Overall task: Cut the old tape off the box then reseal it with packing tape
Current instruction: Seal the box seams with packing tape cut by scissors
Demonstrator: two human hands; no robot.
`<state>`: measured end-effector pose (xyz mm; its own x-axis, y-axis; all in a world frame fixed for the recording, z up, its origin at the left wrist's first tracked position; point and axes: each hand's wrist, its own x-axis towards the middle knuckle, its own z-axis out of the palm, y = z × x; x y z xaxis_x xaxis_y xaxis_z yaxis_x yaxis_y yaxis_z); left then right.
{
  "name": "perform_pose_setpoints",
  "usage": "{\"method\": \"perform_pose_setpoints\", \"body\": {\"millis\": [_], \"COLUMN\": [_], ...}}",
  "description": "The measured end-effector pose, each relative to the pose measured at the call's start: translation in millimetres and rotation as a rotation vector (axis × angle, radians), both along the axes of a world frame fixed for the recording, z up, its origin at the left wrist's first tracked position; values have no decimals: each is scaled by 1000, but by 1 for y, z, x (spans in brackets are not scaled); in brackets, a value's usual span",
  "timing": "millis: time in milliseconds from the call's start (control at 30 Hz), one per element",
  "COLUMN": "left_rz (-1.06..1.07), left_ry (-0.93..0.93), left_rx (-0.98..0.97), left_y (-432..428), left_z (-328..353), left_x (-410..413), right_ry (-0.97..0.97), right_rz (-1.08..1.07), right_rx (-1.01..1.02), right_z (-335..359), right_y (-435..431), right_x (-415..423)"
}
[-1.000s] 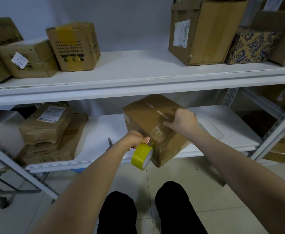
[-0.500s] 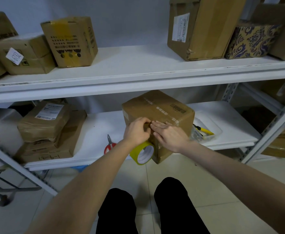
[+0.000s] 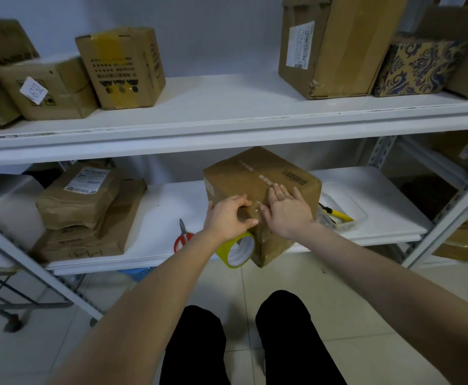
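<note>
- On the front edge of the lower shelf (image 3: 380, 218): box (image 3: 257, 176), brown cardboard, one corner jutting out over the floor. It sits in much the same place as a second ago, turned slightly.
- Left hand (image 3: 228, 219): grip clamped on the tape roll (image 3: 235, 252), fingers curled. A second ago it held the roll lower, against the near side. It now sits at the near top edge, with the roll hanging just beneath the palm and touching the corner.
- Right hand (image 3: 287, 215): grip apart, fingers straight and flat on the top panel beside the left hand. A second ago it rested further back on the top. Half a second ago it was drawn in to the near edge. It now reaches away from the body again.
- Reading: a fresh strip appears started at the near edge and is being pressed down along the top, so resealing is under way. The strip itself is too clear to trace.
- Scissors (image 3: 182, 237): red handles, lying on the shelf left of the box, untouched.
- Yellow-handled tool (image 3: 338, 215): right of the box, hidden a second ago, now exposed.
</note>
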<state>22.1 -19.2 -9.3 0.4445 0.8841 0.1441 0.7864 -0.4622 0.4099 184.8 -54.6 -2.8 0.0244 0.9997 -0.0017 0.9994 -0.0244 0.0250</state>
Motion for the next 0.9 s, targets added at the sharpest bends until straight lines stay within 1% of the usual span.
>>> {"method": "perform_pose_setpoints", "body": {"millis": [133,200,267,300,367,400,467,567,667,733,800,867,900], "left_rz": [-26,-44,-60,-67,-76,-84,-105,-127,-99,-90,-50,123,249], "left_ry": [120,178,234,250,262,262,280,304,261,224,172,28,-87], "left_rx": [23,15,21,30,43,47,47,68,62,47,54,44,-39], "left_y": [-3,-5,-6,-6,-5,-5,-5,-6,-10,-14,-19,-22,-22], "left_z": [7,10,11,12,13,14,11,7,4,3,0,-9,-13], "left_x": [1,2,2,3,3,2,-1,-5,0,6,10,14,15], "right_ry": [88,50,1,-4,63,114,186,202,233,203,158,145,152], "right_rz": [151,178,108,38,-69,-63,10,148,258,326,371,358,335], "right_rx": [-63,-83,-29,38,167,184,163,151,85,3,-33,12,53], "right_z": [5,8,9,2,-15,-21,-26,-22,-17,-7,1,1,-3], "right_y": [16,20,12,3,-16,-19,-18,-7,6,17,27,28,24], "right_x": [17,21,13,5,-13,-18,-15,0,17,31,40,42,40]}}
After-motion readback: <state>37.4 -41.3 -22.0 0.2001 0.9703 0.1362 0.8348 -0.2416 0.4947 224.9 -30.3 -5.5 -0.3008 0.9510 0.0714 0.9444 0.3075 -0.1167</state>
